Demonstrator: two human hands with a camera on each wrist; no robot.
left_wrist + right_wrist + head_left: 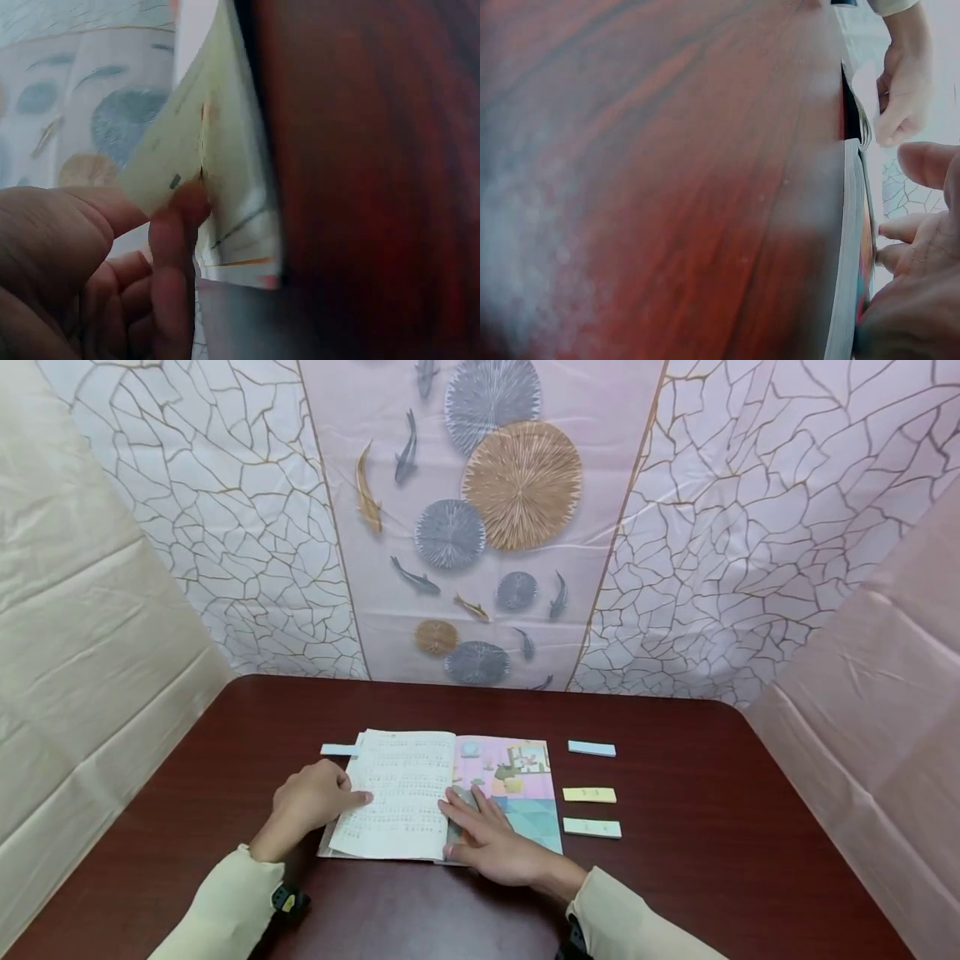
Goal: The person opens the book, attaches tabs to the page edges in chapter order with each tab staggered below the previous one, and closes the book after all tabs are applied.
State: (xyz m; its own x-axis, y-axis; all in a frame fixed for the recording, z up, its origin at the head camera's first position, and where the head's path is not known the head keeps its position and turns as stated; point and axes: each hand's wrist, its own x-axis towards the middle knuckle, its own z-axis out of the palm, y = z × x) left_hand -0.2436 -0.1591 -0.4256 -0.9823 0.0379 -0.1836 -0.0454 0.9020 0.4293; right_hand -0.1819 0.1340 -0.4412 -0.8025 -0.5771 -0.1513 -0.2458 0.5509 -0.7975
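Observation:
An open book (405, 756) lies on the table, with lines of small print on its left page and a colourful picture on its right page (528, 810). At the left page's outer edge, my left hand (311, 795) pinches the paper between thumb and fingers. The left wrist view shows that page (169, 161) lifted and bent, apart from the pages under it. My right hand (498, 847) rests with spread fingers on the right page near the spine. A light blue paper strip (339, 749) sticks out past the book's upper left edge.
To the right of the book lie a blue strip pad (592, 748), a yellow strip pad (589, 795) and a pale green strip pad (592, 828), one below another. The dark red table (675, 777) ends at patterned cloth (480, 527) behind and at the sides.

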